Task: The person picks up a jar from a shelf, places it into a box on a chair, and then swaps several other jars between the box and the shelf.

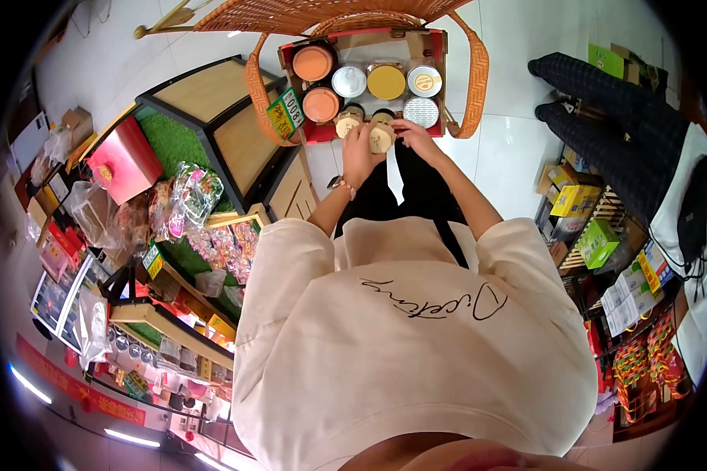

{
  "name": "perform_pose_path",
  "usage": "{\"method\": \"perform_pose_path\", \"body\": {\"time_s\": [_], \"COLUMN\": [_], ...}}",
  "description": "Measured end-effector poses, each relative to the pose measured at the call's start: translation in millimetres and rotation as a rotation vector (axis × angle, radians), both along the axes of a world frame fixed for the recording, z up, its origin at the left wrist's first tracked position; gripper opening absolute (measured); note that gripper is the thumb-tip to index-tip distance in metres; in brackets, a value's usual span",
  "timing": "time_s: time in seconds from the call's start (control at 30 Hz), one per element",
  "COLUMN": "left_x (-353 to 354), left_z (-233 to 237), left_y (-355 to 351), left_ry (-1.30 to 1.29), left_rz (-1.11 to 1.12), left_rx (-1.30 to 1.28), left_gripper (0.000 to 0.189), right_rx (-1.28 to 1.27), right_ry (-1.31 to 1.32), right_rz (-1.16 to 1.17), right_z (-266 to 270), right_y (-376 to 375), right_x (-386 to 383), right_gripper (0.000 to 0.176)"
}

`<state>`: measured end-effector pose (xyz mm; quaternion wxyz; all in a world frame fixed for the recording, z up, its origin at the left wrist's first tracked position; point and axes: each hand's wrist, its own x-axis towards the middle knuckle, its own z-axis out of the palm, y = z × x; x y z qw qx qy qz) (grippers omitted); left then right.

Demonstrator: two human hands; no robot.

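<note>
Below my chest, my left hand (360, 159) grips a small jar with a cream lid (382, 140) at the near edge of a red-edged carton (441, 67). The fingers of my right hand (418, 141) are closed at the right side of the same jar. Just beyond my left fingers is another cream-lidded jar (348, 124). Inside the carton stand several more jars, among them an orange-lidded jar (313, 63), a gold-lidded jar (386, 81) and a white-lidded jar (421, 112). My fingers hide part of the held jar.
A wicker chair (473, 74) surrounds the carton, with a green-and-yellow price sign (285, 114) at its left. Wooden display stands (204, 90) with bagged goods fill the left. On the right, a person in dark checked trousers (605, 118) is near shelves of boxes (577, 200).
</note>
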<state>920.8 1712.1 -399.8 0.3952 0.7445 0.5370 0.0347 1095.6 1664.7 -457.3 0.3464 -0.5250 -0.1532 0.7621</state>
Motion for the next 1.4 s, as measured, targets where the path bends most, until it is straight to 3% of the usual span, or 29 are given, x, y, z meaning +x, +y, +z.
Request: {"method": "perform_pose_path", "body": {"time_s": [0.03,0.13,0.17,0.27,0.3,0.4,0.53,0.63,0.73,0.8,0.9,1.0,1.17,1.4], "left_x": [0,0,-3,2,0,-7,-14,-20,-28,-39,-57,-74,-90,-99], "left_z": [15,61,69,141,155,203,294,336,347,361,381,394,411,420], "left_y": [-4,-11,-15,-16,-20,-28,-43,-65,-94,-115,-161,-222,-323,-453], "left_ry": [-0.075,-0.202,-0.276,-0.388,-0.436,-0.62,-0.561,-0.576,-0.758,-0.898,-1.033,-1.021,-1.14,-1.065], "left_rz": [0.096,0.142,0.163,0.287,0.329,0.358,0.376,0.466,0.676,0.765,0.874,0.975,1.104,1.326], "left_rx": [-0.113,-0.145,-0.162,-0.327,-0.3,-0.294,-0.29,-0.117,0.172,0.245,0.401,0.62,0.712,0.938], "left_gripper": [0.071,0.068,0.066,0.064,0.063,0.065,0.069,0.074,0.079,0.083,0.084,0.079,0.071,0.068], "right_rx": [0.04,0.443,0.464,0.711,0.757,0.783,0.906,0.906,0.929,1.07,0.958,0.975,0.785,0.659], "right_ry": [-0.1,-0.442,-0.388,-0.662,-0.618,-0.47,-0.411,-0.268,-0.12,-0.056,0.142,0.265,0.347,0.572], "right_rz": [0.167,0.317,0.336,0.466,0.468,0.467,0.465,0.447,0.562,0.51,0.572,0.679,0.976,1.203], "right_z": [12,47,56,128,141,183,242,279,308,339,375,413,463,468], "right_y": [-5,-13,-14,-9,-6,-1,-3,-1,-4,-11,-41,-87,-166,-283], "right_x": [7,15,16,10,7,-1,-12,-33,-58,-80,-117,-150,-184,-228], "right_gripper": [0.059,0.067,0.074,0.08,0.086,0.076,0.077,0.072,0.066,0.059,0.059,0.056,0.051,0.053]}}
